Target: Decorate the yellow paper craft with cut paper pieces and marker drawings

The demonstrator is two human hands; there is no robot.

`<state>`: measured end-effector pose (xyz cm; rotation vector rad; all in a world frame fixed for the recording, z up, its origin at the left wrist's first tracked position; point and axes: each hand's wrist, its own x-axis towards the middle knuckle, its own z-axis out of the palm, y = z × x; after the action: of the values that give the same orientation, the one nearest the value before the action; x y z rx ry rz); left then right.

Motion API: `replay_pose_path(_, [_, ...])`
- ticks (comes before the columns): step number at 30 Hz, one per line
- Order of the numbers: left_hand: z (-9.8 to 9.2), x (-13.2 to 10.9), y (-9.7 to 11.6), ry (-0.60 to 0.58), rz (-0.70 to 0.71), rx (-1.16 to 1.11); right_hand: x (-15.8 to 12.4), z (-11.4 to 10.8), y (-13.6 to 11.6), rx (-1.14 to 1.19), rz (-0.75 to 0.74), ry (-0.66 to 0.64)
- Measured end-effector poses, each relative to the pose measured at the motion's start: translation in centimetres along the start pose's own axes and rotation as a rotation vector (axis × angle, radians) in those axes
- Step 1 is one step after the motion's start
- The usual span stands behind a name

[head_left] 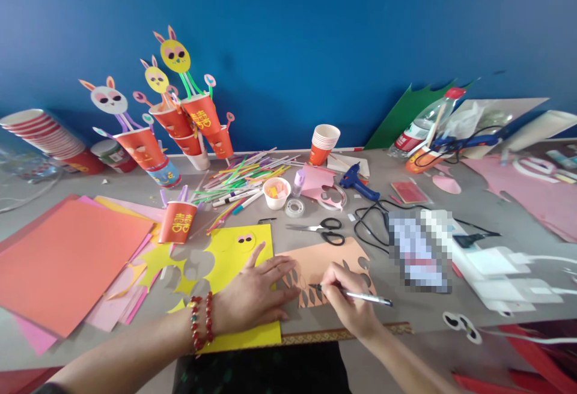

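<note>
My left hand (252, 295) lies flat with fingers spread, pressing on the left edge of a peach paper sheet (322, 259) and on a yellow sheet (234, 250) under it. Red beads circle that wrist. My right hand (347, 301) is closed on a pen (360, 296), its tip touching the peach sheet beside several dark leaf-shaped marks or holes. Both sheets lie at the near edge of the grey table (369, 316).
Black scissors (322, 230), a tape roll (294, 207), a blue glue gun (356, 181) with its cord, a stack of paper cups (323, 143), loose straws (246, 178), bunny cup crafts (180, 118), orange paper (67, 259) at left, chargers (496, 274) at right.
</note>
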<state>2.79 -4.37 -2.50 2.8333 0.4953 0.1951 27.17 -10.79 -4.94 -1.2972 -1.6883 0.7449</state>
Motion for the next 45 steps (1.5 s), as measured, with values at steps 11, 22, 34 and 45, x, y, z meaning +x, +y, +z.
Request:
replay_pose_path(11, [-0.3, 0.0, 0.1, -0.004, 0.002, 0.013, 0.9, -1.1, -0.6, -0.065, 0.093, -0.055])
replay_pose_path(22, [0.1, 0.1, 0.0, 0.04, 0.01, 0.024, 0.3, -0.7, 0.4, -0.18, -0.01, -0.039])
replay_pose_path(34, [-0.2, 0.1, 0.1, 0.029, 0.007, 0.02, 0.4, -0.6, 0.5, -0.227, -0.011, -0.013])
replay_pose_path(45, [-0.2, 0.1, 0.1, 0.008, 0.003, 0.019, 0.4, -0.6, 0.5, -0.242, -0.008, -0.031])
